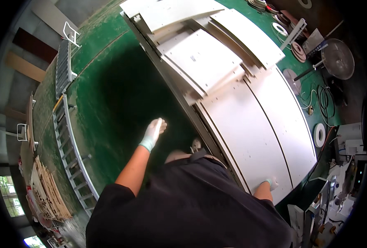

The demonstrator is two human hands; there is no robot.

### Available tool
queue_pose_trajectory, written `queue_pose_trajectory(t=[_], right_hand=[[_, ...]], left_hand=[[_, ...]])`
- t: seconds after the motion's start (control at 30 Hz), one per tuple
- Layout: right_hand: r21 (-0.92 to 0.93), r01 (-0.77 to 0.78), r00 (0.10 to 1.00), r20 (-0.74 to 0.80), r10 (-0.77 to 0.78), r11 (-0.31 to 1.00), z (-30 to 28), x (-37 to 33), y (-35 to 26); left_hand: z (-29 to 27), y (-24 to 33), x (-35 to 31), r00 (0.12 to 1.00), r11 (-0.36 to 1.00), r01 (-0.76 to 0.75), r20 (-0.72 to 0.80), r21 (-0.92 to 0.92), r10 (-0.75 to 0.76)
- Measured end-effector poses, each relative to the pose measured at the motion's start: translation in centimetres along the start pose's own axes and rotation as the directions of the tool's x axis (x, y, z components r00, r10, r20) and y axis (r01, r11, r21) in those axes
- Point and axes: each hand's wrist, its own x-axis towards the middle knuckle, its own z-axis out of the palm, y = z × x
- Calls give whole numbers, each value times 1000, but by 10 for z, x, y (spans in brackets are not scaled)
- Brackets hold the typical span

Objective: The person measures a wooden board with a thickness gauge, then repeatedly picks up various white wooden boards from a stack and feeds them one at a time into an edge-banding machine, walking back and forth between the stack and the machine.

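Observation:
My left hand point(153, 131), in a pale glove, hangs in the air over the dark green floor to the left of the boards. Its fingers are loosely bent and a little apart, with nothing visible in them. Low on the right, my right hand point(273, 183), gloved too, rests on a long white board point(243, 128) near a dark seam. Its fingers are too small and blurred to make out. Beside that board lies another white board point(289, 120). Smaller white panels point(202, 60) are piled loosely at the far end, some tilted over others.
A metal roller conveyor point(70, 146) runs along the left, with a stack of wooden strips point(47, 190) beyond it. Edging rolls point(279, 29), a round disc on a stand point(337, 59) and loose cables point(325, 103) lie right of the boards. A machine point(351, 144) stands lower right.

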Motion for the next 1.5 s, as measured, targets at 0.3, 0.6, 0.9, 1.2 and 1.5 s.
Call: queue_pose_trajectory(t=[0.3, 0.6, 0.9, 1.2, 1.5], right_hand=[[452, 475, 715, 302, -631, 755, 94, -198, -135], [516, -317, 425, 828, -367, 796, 122, -415, -187], [496, -528, 506, 836, -214, 689, 14, -528, -271], [539, -493, 395, 838, -376, 683, -28, -496, -238], [623, -415, 547, 753, -365, 663, -37, -413, -158]], left_hand=[[-41, 163, 324, 875, 863, -482, 23, 152, 484], [100, 265, 519, 886, 297, -412, 303, 861, 351], [102, 281, 514, 933, 433, -359, 313, 827, 175], [127, 253, 467, 897, 353, -441, 423, 826, 130], [151, 175, 407, 919, 436, -392, 367, 810, 144]])
